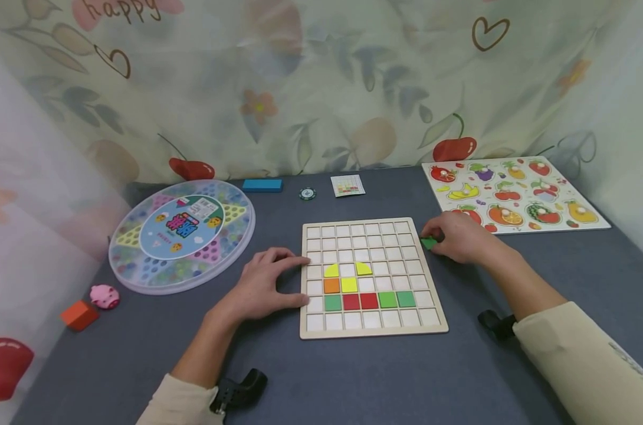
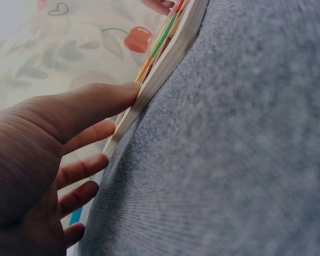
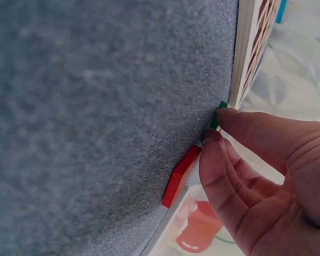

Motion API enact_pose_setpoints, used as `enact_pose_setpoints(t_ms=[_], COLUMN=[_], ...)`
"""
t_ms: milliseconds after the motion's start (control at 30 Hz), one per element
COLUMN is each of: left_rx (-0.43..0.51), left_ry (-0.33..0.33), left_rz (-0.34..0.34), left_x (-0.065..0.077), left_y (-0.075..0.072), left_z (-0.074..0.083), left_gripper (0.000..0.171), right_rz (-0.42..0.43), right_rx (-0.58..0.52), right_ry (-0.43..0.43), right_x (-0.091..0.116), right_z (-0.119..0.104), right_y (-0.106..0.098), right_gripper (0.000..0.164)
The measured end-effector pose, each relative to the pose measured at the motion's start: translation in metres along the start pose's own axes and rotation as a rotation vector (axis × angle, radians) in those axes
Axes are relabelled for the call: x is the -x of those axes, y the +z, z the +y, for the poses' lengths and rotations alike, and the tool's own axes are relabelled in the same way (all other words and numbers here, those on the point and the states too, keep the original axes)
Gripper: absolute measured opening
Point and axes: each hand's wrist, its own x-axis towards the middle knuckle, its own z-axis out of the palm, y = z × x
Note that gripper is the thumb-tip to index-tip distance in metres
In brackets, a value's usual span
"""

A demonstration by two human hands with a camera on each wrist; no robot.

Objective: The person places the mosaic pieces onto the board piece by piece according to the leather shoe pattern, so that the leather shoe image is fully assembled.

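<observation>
A pale wooden grid board [image 1: 374, 336] lies flat on the table, with yellow, orange, red and green pieces in some squares. My left hand [image 1: 265, 284] is at its left edge, with the thumb and a finger spread against the rim. The left wrist view shows the left thumb [image 2: 101, 104] touching the board's side. Beyond the right edge, my right hand [image 1: 454, 237] pinches a small green piece [image 1: 428, 242] between thumb and fingertips. Close by those fingertips a red piece [image 3: 180, 176] lies on the cloth in the right wrist view; the hand hides it in the head view.
A round game box [image 1: 236, 248] stands at left, near a pink pig figure [image 1: 105, 296] and an orange block [image 1: 79, 316]. Along the back are a blue block [image 1: 262, 186], a round chip [image 1: 307, 193] and a small card [image 1: 348, 185]. A fruit puzzle board [image 1: 481, 192] lies back right.
</observation>
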Motion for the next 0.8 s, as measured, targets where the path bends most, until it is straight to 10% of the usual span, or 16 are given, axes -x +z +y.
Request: enact_pose_setpoints(t_ms=[800], left_rx=[0.002], left_ry=[-0.012], left_rz=[-0.010], left_x=[0.000], left_y=[-0.001], left_z=[0.000], left_gripper=[0.069], right_rz=[-0.001], right_rx=[-0.284], right_ry=[0.080], right_x=[0.012], right_z=[-0.030], right_y=[-0.009], right_gripper=[0.023])
